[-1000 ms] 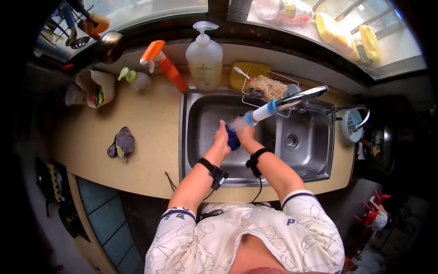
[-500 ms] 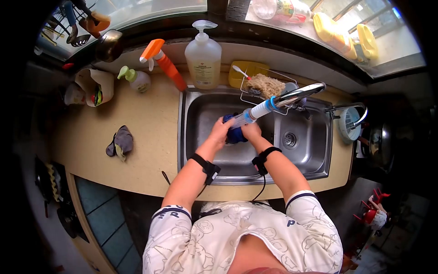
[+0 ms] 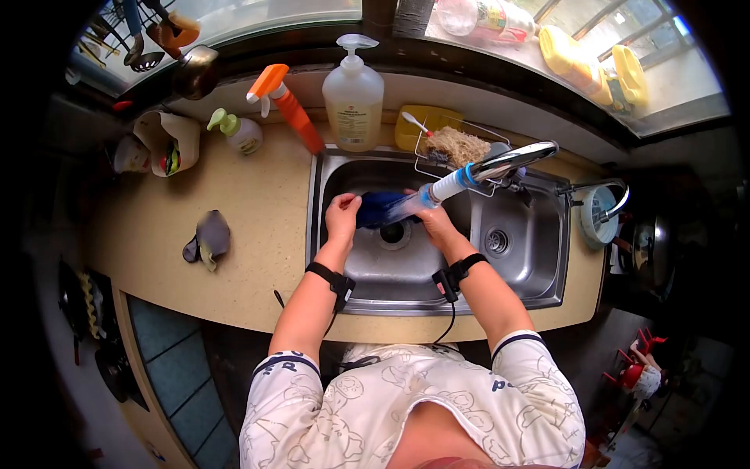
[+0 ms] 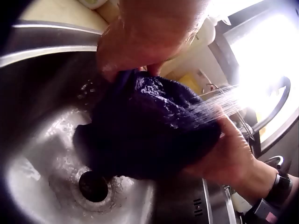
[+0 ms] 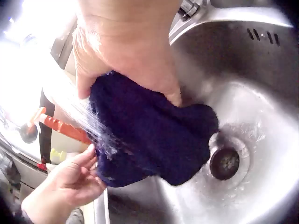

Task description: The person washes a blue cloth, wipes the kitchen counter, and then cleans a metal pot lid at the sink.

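Note:
A dark blue cloth (image 3: 378, 209) is stretched between both hands over the left sink basin, while water from the faucet nozzle (image 3: 447, 190) sprays onto it. The left hand (image 3: 342, 219) pinches its left edge; in the right wrist view that hand (image 5: 70, 184) has thumb and fingertips on the cloth's edge (image 5: 140, 126). The right hand (image 3: 434, 222) grips the other side, close under the nozzle. In the left wrist view the wet cloth (image 4: 149, 126) hangs spread, with the right hand (image 4: 229, 154) partly behind it.
The basin drain (image 3: 393, 234) shows below the cloth. A grey cloth (image 3: 212, 237) lies on the counter to the left. Behind the sink stand a pump bottle (image 3: 354, 105), an orange spray bottle (image 3: 297, 117) and a wire rack with a fibrous scrubber (image 3: 458, 147).
The hands have moved apart, the left one going left. The blue cloth, bunched between them earlier, is now spread out, and the drain has come into view.

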Demonstrator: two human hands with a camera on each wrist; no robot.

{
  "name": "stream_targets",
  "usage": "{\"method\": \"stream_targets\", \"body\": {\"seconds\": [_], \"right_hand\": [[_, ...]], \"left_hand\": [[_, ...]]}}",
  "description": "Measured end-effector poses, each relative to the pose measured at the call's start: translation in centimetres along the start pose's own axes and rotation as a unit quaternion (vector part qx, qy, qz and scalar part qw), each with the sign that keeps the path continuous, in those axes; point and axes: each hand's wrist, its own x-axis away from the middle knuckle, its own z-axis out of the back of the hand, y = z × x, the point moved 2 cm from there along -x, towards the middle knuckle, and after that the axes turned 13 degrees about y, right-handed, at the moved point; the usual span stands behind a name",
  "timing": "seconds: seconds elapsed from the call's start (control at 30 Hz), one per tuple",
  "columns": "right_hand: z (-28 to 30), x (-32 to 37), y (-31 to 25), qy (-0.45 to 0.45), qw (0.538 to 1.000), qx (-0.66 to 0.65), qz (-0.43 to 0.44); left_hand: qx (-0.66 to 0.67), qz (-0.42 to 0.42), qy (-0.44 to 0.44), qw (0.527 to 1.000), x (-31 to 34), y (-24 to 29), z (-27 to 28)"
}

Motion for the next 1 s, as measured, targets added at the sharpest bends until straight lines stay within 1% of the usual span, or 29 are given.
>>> {"method": "stream_targets", "body": {"seconds": [0.03,0.07,0.1,0.13,0.17,0.2,0.23,0.27,0.3,0.33,0.37,0.4,0.43,0.47,0.5,0.57,0.6,0.67,0.7,0.73,0.77,0.8,0.83,0.87,0.9,0.97,1.0], "right_hand": [[-0.4,-0.1,0.6,0.0,1.0,-0.001,0.0],[-0.8,0.0,1.3,-0.006,0.999,-0.039,-0.032],[-1.5,0.2,1.7,-0.012,0.995,-0.077,-0.064],[-3.0,1.3,1.3,-0.027,0.997,-0.067,-0.032],[-4.1,2.7,1.0,-0.017,0.998,-0.049,-0.031],[-4.8,3.6,1.6,0.0,1.0,-0.008,-0.013],[-5.3,4.5,2.2,0.018,0.999,0.034,0.004],[-5.8,5.1,2.9,0.023,0.993,0.097,0.054],[-6.2,5.9,3.3,0.029,0.981,0.161,0.104],[-6.4,6.6,3.4,0.069,0.957,0.213,0.183],[-6.3,6.2,3.4,0.07,0.957,0.214,0.184],[-5.8,5.4,3.4,0.176,0.92,0.297,0.188],[-5.5,4.8,3.1,0.278,0.865,0.372,0.188],[-4.4,3.8,2.4,0.275,0.861,0.392,0.173],[-3.0,2.1,2.6,0.276,0.861,0.392,0.173],[-0.5,-1.1,4.8,0.295,0.857,0.41,0.1],[-0.9,-0.9,4.8,0.295,0.858,0.408,0.101],[-2.3,0.4,4.2,0.279,0.875,0.376,0.128],[-3.8,2.4,3.1,0.268,0.898,0.309,0.161],[-5.5,4.4,2.4,0.235,0.894,0.332,0.189],[-6.5,5.7,2.1,0.202,0.887,0.354,0.215],[-6.3,5.2,2.2,0.203,0.888,0.353,0.214],[-5.5,3.7,2.5,0.241,0.88,0.362,0.19],[-4.4,2.3,2.9,0.279,0.871,0.371,0.163],[-2.3,0.2,3.5,0.273,0.861,0.423,0.072],[-1.2,-0.9,3.3,0.338,0.85,0.382,0.13],[-0.6,-1.3,3.0,0.341,0.849,0.382,0.132]], "left_hand": [[-0.001,0.0,0.0,1.0,0.6,0.1,0.0],[0.023,0.136,-0.018,0.99,1.6,-0.3,-0.3],[0.046,0.269,-0.035,0.962,3.0,0.2,-0.5],[0.122,0.359,-0.101,0.92,3.6,-0.4,-1.2],[0.19,0.406,-0.104,0.888,4.3,-0.9,-2.0],[0.219,0.409,-0.154,0.872,4.2,-2.0,-2.3],[0.246,0.412,-0.204,0.853,3.7,-4.2,-3.0],[0.26,0.437,-0.264,0.819,2.0,-8.3,-3.8],[0.273,0.461,-0.324,0.78,2.2,-7.6,-3.9],[0.31,0.42,-0.286,0.803,3.1,-7.2,-4.5],[0.311,0.42,-0.287,0.803,3.8,-6.7,-5.1],[0.291,0.42,-0.199,0.836,4.3,-6.4,-5.3],[0.268,0.417,-0.109,0.862,4.7,-6.5,-5.5],[0.237,0.403,-0.053,0.882,4.8,-6.9,-6.0],[0.237,0.403,-0.054,0.882,5.3,-6.0,-6.4],[0.168,0.381,-0.025,0.909,6.1,-3.8,-6.3],[0.184,0.352,-0.024,0.917,5.5,-4.8,-6.5],[0.187,0.363,-0.031,0.912,5.0,-3.5,-5.8],[0.19,0.377,-0.036,0.906,4.7,-3.1,-5.2],[0.233,0.339,-0.108,0.905,3.3,-5.8,-4.8],[0.232,0.342,-0.106,0.905,3.3,-6.8,-4.9],[0.25,0.32,-0.12,0.906,3.1,-7.2,-5.1],[0.267,0.297,-0.135,0.907,3.5,-5.4,-5.1],[0.236,0.375,-0.061,0.894,4.6,-4.2,-5.6],[0.167,0.39,-0.016,0.905,6.1,-2.0,-5.5],[0.131,0.386,-0.014,0.913,6.1,-2.6,-5.8],[0.132,0.384,-0.018,0.914,5.5,-3.1,-5.9]]}}
